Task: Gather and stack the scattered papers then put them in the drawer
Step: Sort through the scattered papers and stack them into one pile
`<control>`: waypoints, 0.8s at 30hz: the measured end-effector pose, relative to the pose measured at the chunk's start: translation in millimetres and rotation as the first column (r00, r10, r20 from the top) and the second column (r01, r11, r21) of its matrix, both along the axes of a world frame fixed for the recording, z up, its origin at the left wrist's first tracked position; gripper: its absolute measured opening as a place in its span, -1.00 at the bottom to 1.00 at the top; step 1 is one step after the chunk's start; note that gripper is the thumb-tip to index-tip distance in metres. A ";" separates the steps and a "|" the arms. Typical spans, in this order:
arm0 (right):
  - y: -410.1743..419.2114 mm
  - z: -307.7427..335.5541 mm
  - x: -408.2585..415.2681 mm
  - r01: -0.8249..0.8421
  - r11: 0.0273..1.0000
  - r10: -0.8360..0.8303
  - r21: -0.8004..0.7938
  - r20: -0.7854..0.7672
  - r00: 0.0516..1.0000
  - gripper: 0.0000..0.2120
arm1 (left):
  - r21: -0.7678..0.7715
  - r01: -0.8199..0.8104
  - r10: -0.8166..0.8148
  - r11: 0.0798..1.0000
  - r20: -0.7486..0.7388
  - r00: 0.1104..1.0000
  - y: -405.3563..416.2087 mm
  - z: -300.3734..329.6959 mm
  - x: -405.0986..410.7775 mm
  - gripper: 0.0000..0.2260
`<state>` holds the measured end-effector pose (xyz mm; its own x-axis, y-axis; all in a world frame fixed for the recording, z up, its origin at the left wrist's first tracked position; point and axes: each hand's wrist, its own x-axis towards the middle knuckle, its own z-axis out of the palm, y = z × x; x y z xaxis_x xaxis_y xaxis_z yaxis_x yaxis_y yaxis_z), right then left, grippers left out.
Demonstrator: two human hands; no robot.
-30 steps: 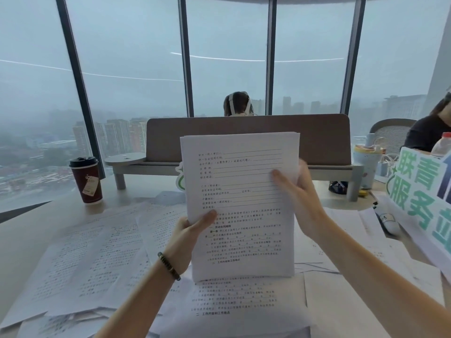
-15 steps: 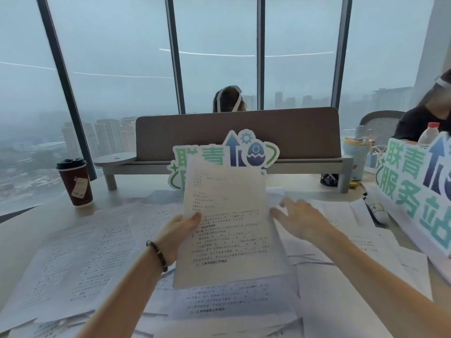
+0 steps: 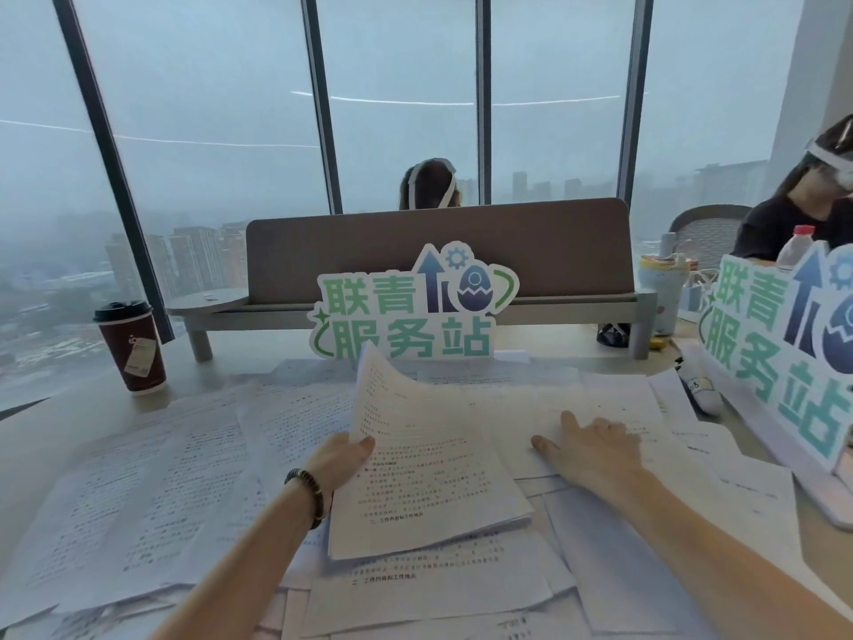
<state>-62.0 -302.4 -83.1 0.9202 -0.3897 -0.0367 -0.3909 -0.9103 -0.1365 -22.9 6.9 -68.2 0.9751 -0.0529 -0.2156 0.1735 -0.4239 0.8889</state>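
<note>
Item: gathered sheaf (image 3: 429, 464), centre of frame, being held by the left hand (image 3: 339, 464), thumb and fingers pinching its left edge. Long axis running from lower frame up toward the cut-out sign (image 3: 411, 311); far corner curling upward. Right hand (image 3: 595, 450) lying flat, fingers spread, on loose sheets (image 3: 600, 394) right of centre. Step, by judgement: gathering. Next: sliding those sheets onto the sheaf. Drawer not showing.

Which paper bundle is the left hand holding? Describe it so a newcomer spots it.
Start at the green-lettered cutout sign standing mid-desk. Just below it, the left hand pinches a white printed paper bundle by its left edge. Unlike the flat loose sheets around it, its top edge is lifted.
</note>
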 end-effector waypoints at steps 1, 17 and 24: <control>-0.6 -0.8 0.3 0.004 1.000 -0.004 0.009 -0.017 1.000 -0.28 | -0.005 -0.002 0.002 1.000 0.001 1.000 -0.6 0.2 -1.1 -0.77; -15.8 13.7 5.6 -0.063 0.705 -0.234 0.706 0.315 0.920 -0.03 | -0.184 0.005 -0.005 0.983 -0.001 1.000 -5.6 -0.7 -4.5 -0.80; -21.0 15.3 6.2 -0.044 0.528 -0.316 0.848 0.244 0.917 -0.64 | -0.326 -0.033 0.022 0.945 -0.040 0.999 3.8 3.0 -3.3 -0.83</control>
<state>-55.8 -323.5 -67.9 0.8754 -0.4676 -0.1228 -0.2643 -0.2501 -0.9315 -26.2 10.7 -65.2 0.9692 -0.0994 -0.2252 0.2147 -0.1063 0.9709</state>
